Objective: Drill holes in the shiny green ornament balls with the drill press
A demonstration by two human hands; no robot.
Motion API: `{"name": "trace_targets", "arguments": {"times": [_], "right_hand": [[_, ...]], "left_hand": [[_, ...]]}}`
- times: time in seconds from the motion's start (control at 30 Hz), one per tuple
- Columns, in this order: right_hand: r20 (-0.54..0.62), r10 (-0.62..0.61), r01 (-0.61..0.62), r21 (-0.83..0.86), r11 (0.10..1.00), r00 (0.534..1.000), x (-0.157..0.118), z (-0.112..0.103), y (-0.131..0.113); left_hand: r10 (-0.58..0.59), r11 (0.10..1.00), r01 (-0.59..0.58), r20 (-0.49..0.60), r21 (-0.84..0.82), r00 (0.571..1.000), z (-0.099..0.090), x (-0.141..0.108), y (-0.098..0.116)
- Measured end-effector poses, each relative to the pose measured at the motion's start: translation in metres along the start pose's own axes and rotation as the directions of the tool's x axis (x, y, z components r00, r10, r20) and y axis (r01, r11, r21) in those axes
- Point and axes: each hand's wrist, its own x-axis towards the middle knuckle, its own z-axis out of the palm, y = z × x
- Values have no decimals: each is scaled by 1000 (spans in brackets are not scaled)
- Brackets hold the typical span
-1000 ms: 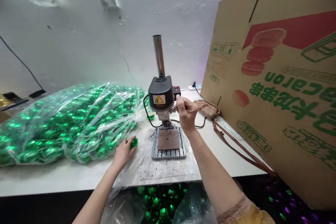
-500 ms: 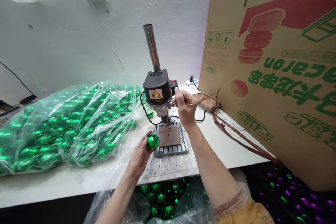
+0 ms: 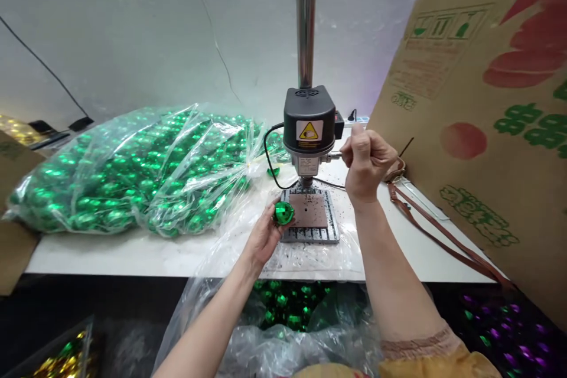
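Observation:
A small black drill press [image 3: 309, 121] stands on the white table, its slotted metal base [image 3: 310, 235] topped by a brown board [image 3: 310, 212] with a small dark hole. My left hand [image 3: 264, 233] holds a shiny green faceted ball [image 3: 283, 212] at the left edge of the board, under and beside the chuck. My right hand [image 3: 367, 162] is closed at the press's side lever, right of the motor housing. Dark shavings lie around the base.
A clear bag of green balls [image 3: 146, 171] lies on the left of the table. A large cardboard box [image 3: 469, 118] stands at the right, with a brown strap [image 3: 438, 239] beside it. An open plastic bag [image 3: 305, 348] with green balls hangs below the front edge.
The camera view has shifted, so the press appears farther right and higher. My left hand has brought the green ball closer to the board. My right hand stays closed at the lever.

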Motion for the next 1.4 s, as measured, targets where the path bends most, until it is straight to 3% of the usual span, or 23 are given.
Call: {"name": "trace_targets", "arguments": {"times": [0.17,0.37,0.6,0.97,1.2,1.4], "right_hand": [[-8,-55,55,2,998,998,-3,-1,1],[3,-79,79,-18,997,997,-5,-3,1],[-14,-103,102,-76,992,995,-2,1,1],[0,-99,99,-78,992,995,-1,2,-2],[-4,-64,63,-77,995,998,6,5,-3],[8,-66,67,-142,988,998,15,7,2]], "left_hand": [[96,979,-93,-9,181,995,-6,7,-6],[253,850,-252,60,463,966,-10,31,-14],[280,677,-323,174,661,944,-13,49,-25],[317,434,-389,266,813,910,-1,54,-32],[370,427,-454,307,782,877,10,50,-41],[383,474,-414,242,777,892,16,48,-41]]}}
